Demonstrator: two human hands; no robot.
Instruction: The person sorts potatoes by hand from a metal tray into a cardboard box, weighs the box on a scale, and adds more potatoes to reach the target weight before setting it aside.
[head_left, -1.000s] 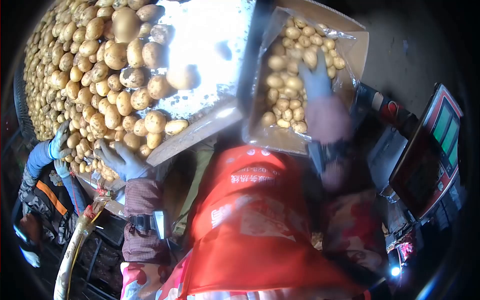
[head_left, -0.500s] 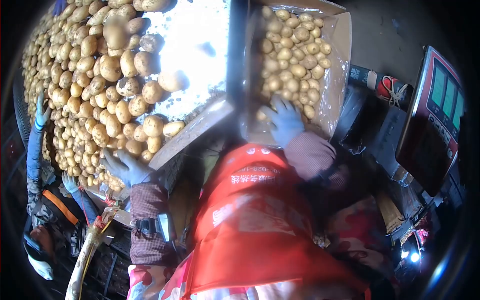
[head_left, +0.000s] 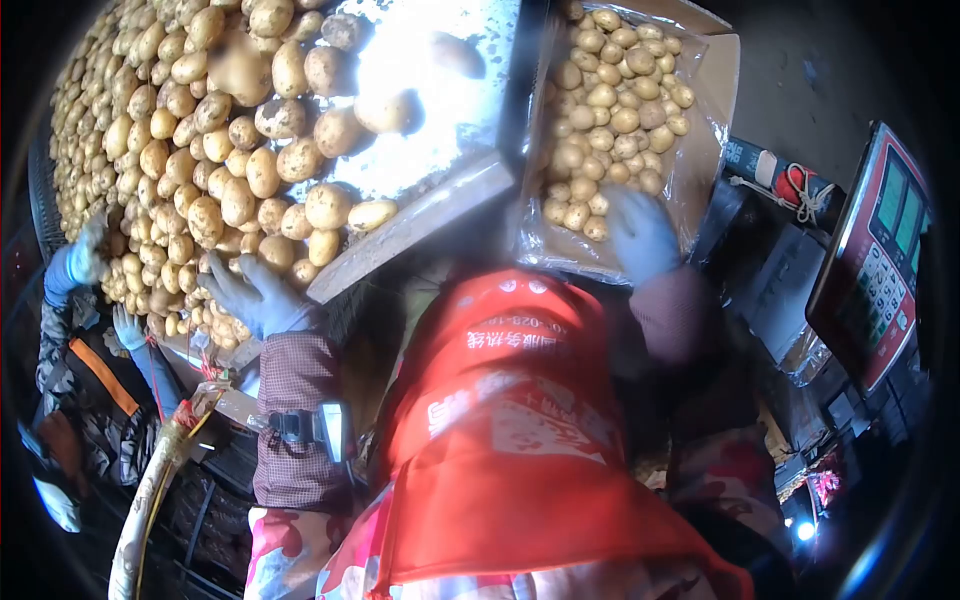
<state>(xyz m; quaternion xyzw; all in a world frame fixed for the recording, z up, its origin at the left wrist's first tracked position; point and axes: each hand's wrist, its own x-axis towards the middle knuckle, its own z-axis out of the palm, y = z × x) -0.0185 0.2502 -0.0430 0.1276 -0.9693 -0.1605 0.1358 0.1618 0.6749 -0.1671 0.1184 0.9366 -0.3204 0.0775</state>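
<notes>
My left hand [head_left: 258, 300], in a blue-grey glove, rests at the near edge of a big heap of potatoes [head_left: 235, 200]. Its fingers are spread over the potatoes and hold none. On the right, a cardboard box [head_left: 728, 85] lined with clear plastic holds smaller potatoes [head_left: 625, 120]. My right hand [head_left: 645, 238], gloved alike, is at the box's near right corner, by the potatoes and the liner. Slightly blurred, its fingers look stretched out, with nothing seen in them.
A scale display [head_left: 880, 260] with green screens stands at the right. Left of me, another person's gloved hands [head_left: 90, 250] are at the heap. A raised edge board [head_left: 420, 228] borders the table, and a wrapped pole [head_left: 150, 490] rises at lower left.
The whole view has shifted, so table and box appear farther right. My right hand has moved from over the potatoes to the box's right side. My left hand stays by the heap.
</notes>
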